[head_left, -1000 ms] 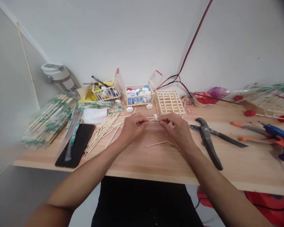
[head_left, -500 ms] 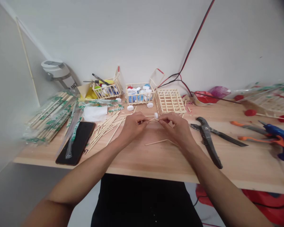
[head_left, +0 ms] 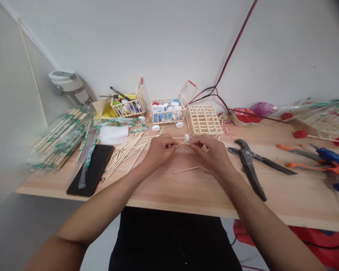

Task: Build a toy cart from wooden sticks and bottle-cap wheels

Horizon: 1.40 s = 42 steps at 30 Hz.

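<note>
My left hand (head_left: 163, 149) pinches one end of a thin wooden stick (head_left: 183, 143), low over the middle of the table. Facing it, my right hand (head_left: 207, 148) grips the stick's other end, with fingertips pressed together. Just behind the stick, a white bottle cap (head_left: 187, 138) stands on its edge. A bent stick piece (head_left: 187, 169) lies on the wood below my hands. Beyond my right hand sits a lattice basket of sticks (head_left: 203, 119). To the left of my left hand is a loose pile of sticks (head_left: 125, 150).
Behind stand two small stick carts (head_left: 166, 113) (head_left: 129, 107) filled with bottle caps and pens. On the left lie wrapped chopsticks (head_left: 60, 137) and a phone (head_left: 90, 171). Pliers (head_left: 247, 162) and a blue glue gun (head_left: 332, 160) lie right. A cable (head_left: 234, 49) runs along the wall.
Both hands keep nearly the same place and grip on the stick. The whole view has shifted very slightly; nothing else has visibly moved.
</note>
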Tool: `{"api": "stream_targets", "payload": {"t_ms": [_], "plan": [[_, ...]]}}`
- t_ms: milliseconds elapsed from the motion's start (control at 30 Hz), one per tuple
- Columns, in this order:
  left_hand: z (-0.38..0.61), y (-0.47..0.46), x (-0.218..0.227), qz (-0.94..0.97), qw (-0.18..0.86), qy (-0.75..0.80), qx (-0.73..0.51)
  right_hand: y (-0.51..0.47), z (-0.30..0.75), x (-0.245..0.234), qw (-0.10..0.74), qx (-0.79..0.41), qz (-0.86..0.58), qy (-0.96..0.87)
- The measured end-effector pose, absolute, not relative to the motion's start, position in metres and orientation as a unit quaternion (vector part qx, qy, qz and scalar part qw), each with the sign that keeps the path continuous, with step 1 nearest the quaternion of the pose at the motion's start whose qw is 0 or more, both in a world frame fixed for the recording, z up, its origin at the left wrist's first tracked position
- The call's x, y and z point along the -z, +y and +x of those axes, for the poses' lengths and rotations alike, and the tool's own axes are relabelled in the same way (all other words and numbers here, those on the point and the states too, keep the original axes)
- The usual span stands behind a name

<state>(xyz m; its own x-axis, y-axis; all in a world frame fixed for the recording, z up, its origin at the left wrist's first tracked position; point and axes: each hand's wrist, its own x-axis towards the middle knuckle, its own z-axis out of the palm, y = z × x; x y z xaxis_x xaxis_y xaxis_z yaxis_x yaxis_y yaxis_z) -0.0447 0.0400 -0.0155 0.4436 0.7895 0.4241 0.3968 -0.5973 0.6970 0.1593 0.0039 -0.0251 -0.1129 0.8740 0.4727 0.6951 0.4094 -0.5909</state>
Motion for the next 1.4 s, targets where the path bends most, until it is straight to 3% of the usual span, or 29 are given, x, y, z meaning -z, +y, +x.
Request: {"api": "stream_targets", "payload": {"t_ms": [1400], "plan": [[-0.0451, 0.0423, 0.0179, 0.824, 0.246, 0.352, -0.37, 0.0035, 0.1599, 0.0263, 0.404, -0.109, -0.522, -0.744]]}}
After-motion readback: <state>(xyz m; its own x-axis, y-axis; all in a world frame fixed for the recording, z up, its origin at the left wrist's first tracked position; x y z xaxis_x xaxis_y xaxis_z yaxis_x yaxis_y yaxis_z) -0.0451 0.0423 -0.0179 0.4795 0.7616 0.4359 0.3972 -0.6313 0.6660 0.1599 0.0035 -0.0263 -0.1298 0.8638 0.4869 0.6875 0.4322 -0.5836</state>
